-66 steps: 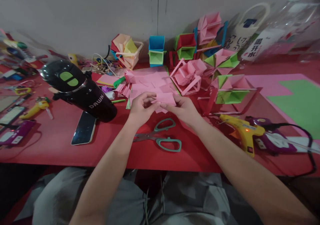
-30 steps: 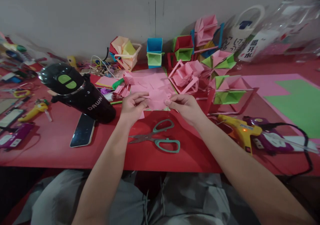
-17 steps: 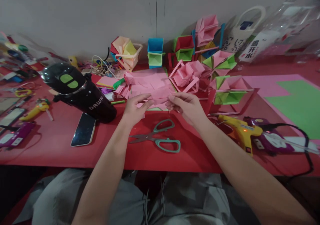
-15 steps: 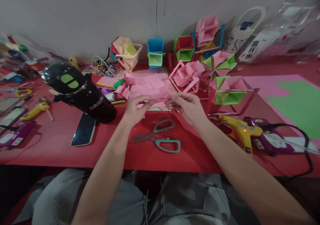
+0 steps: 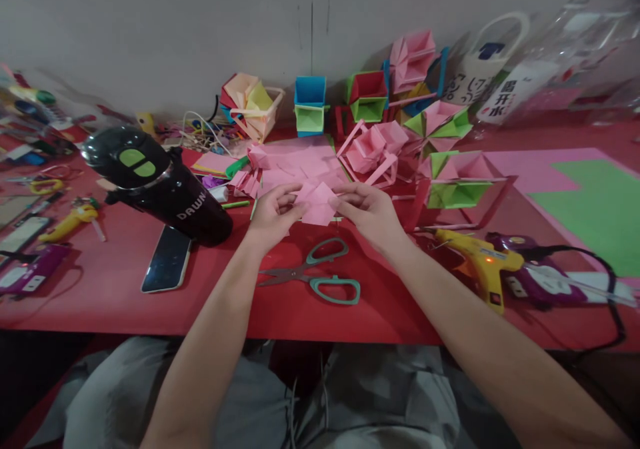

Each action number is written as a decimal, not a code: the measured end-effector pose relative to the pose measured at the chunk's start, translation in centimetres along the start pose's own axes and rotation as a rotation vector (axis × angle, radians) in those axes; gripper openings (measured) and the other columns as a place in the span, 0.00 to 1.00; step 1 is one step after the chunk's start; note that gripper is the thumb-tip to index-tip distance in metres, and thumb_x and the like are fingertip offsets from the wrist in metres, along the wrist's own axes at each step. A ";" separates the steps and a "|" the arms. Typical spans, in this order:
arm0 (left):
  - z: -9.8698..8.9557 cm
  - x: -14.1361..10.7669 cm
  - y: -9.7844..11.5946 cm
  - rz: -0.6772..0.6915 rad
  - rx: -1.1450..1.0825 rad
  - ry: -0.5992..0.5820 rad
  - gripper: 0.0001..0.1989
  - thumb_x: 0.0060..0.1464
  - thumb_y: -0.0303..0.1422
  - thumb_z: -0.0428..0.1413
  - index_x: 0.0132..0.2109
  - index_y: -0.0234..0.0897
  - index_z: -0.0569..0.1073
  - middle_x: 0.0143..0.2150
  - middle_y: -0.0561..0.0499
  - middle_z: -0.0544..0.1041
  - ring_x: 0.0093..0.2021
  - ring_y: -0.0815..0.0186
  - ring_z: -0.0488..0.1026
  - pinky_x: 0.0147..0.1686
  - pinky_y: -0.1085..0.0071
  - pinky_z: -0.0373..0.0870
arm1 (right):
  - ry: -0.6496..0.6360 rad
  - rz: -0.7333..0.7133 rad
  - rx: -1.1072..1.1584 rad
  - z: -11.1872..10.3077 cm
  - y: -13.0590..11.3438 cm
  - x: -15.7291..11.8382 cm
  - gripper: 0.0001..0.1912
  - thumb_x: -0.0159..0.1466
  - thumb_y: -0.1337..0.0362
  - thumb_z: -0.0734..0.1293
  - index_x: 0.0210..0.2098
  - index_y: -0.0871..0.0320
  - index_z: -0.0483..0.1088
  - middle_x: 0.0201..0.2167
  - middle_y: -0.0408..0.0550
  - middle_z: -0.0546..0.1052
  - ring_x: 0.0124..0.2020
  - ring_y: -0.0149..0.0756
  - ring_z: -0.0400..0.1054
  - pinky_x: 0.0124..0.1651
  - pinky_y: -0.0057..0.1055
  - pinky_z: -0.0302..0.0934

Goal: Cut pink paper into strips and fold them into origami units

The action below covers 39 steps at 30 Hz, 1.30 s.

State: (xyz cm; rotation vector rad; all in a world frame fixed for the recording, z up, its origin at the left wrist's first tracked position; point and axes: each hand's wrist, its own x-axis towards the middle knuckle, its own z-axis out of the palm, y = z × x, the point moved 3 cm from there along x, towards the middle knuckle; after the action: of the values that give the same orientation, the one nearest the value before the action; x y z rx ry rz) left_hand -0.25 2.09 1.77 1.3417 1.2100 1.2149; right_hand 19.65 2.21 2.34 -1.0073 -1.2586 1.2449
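Between my two hands is a small piece of folded pink paper (image 5: pixel 318 205), its face tilted toward me. My left hand (image 5: pixel 274 214) pinches its left side with thumb and fingers. On the opposite side my right hand (image 5: pixel 369 210) grips it the same way. Behind the hands lies a stack of pink paper sheets (image 5: pixel 295 156) with pink scraps beside it. Scissors with teal handles (image 5: pixel 300 273) rest partly opened on the red table (image 5: pixel 395 316), just in front of the hands.
A black flask (image 5: pixel 170 186) and a phone (image 5: pixel 167 259) are at left. A yellow glue gun (image 5: pixel 483 262) with a lit orange light lies right, its cable trailing. Folded paper baskets (image 5: pixel 310 106) line the wall. Green and pink sheets (image 5: pixel 595 209) cover the far right.
The pink paper, seen nearly edge-on before, has been turned so that its flat face shows. Both hands stay in about the same place.
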 end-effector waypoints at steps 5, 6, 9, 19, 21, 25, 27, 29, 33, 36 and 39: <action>0.1 -0.1 0.3 0.018 0.011 0.026 0.22 0.43 0.33 0.68 0.48 0.34 0.77 0.32 0.51 0.78 0.34 0.66 0.77 0.35 0.70 0.76 | -0.079 0.006 -0.046 0.4 0.1 -0.1 0.18 0.51 0.52 0.79 0.35 0.58 0.78 0.28 0.45 0.79 0.30 0.33 0.71 0.36 0.33 0.68; 0.1 -0.1 0.3 0.032 0.022 0.022 0.21 0.43 0.32 0.68 0.46 0.34 0.78 0.32 0.52 0.78 0.34 0.66 0.77 0.34 0.71 0.76 | -0.118 -0.007 -0.069 0.6 0.0 -0.2 0.17 0.52 0.52 0.78 0.33 0.58 0.77 0.28 0.44 0.78 0.29 0.33 0.69 0.36 0.32 0.66; 0.3 0.0 0.0 0.082 0.052 -0.003 0.19 0.42 0.31 0.68 0.45 0.35 0.79 0.35 0.50 0.79 0.37 0.66 0.78 0.36 0.71 0.76 | -0.185 -0.060 -0.160 0.8 -0.2 -0.4 0.18 0.54 0.49 0.77 0.25 0.58 0.74 0.24 0.42 0.72 0.26 0.30 0.63 0.32 0.30 0.60; 1.4 -0.1 -0.2 0.157 0.059 0.037 0.16 0.43 0.36 0.69 0.39 0.35 0.78 0.34 0.50 0.80 0.38 0.64 0.78 0.39 0.68 0.77 | -0.176 -0.083 -0.200 0.8 0.3 -0.5 0.26 0.55 0.43 0.75 0.20 0.58 0.67 0.19 0.38 0.62 0.23 0.27 0.52 0.27 0.29 0.47; 1.3 0.0 -0.3 0.131 0.057 0.048 0.16 0.43 0.36 0.69 0.39 0.35 0.78 0.34 0.50 0.80 0.38 0.63 0.78 0.38 0.68 0.77 | -0.160 -0.082 -0.199 0.8 0.3 -0.5 0.26 0.56 0.44 0.75 0.20 0.57 0.66 0.19 0.38 0.61 0.23 0.27 0.52 0.27 0.30 0.47; 0.8 0.2 -0.5 0.090 0.030 0.067 0.19 0.40 0.37 0.71 0.39 0.35 0.78 0.35 0.49 0.81 0.38 0.63 0.80 0.40 0.68 0.77 | -0.133 -0.094 -0.197 0.7 0.3 -0.4 0.26 0.56 0.45 0.75 0.19 0.58 0.65 0.18 0.38 0.60 0.23 0.28 0.51 0.27 0.30 0.47; 0.6 0.2 -0.3 0.078 0.025 0.075 0.19 0.39 0.38 0.72 0.38 0.34 0.78 0.34 0.49 0.81 0.36 0.64 0.80 0.38 0.69 0.78 | -0.126 -0.096 -0.186 0.7 0.2 -0.4 0.26 0.56 0.45 0.75 0.19 0.58 0.65 0.19 0.38 0.60 0.23 0.27 0.51 0.28 0.30 0.47; 0.5 0.1 -0.1 0.066 0.017 0.084 0.19 0.39 0.39 0.72 0.37 0.34 0.78 0.31 0.50 0.80 0.33 0.65 0.79 0.34 0.70 0.78 | -0.118 -0.085 -0.176 0.6 0.1 -0.4 0.26 0.55 0.45 0.75 0.19 0.57 0.65 0.19 0.38 0.61 0.23 0.28 0.51 0.28 0.31 0.48; 0.4 -0.1 0.3 0.082 0.027 0.083 0.18 0.42 0.42 0.71 0.37 0.35 0.78 0.29 0.50 0.80 0.29 0.66 0.78 0.31 0.70 0.77 | -0.109 -0.059 -0.168 0.6 0.0 -0.4 0.26 0.54 0.44 0.76 0.19 0.57 0.66 0.19 0.38 0.61 0.24 0.28 0.51 0.28 0.31 0.47; 0.1 -0.1 0.3 0.127 0.062 0.092 0.17 0.45 0.40 0.69 0.39 0.35 0.79 0.30 0.49 0.81 0.30 0.65 0.78 0.30 0.71 0.77 | -0.118 -0.047 -0.159 0.6 0.0 -0.4 0.26 0.55 0.44 0.76 0.19 0.57 0.65 0.19 0.38 0.60 0.23 0.28 0.51 0.28 0.31 0.46; 0.0 -0.1 0.3 0.165 0.094 0.095 0.14 0.48 0.39 0.67 0.39 0.35 0.80 0.33 0.48 0.83 0.33 0.64 0.80 0.33 0.70 0.78 | -0.116 -0.034 -0.157 0.4 0.2 -0.4 0.25 0.56 0.44 0.75 0.19 0.57 0.66 0.19 0.38 0.62 0.23 0.28 0.52 0.28 0.31 0.48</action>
State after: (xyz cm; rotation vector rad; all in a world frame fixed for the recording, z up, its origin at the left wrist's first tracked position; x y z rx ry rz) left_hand -0.27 2.01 2.03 1.4923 1.2557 1.3655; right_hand 19.24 1.81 2.15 -1.0321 -1.4762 1.2070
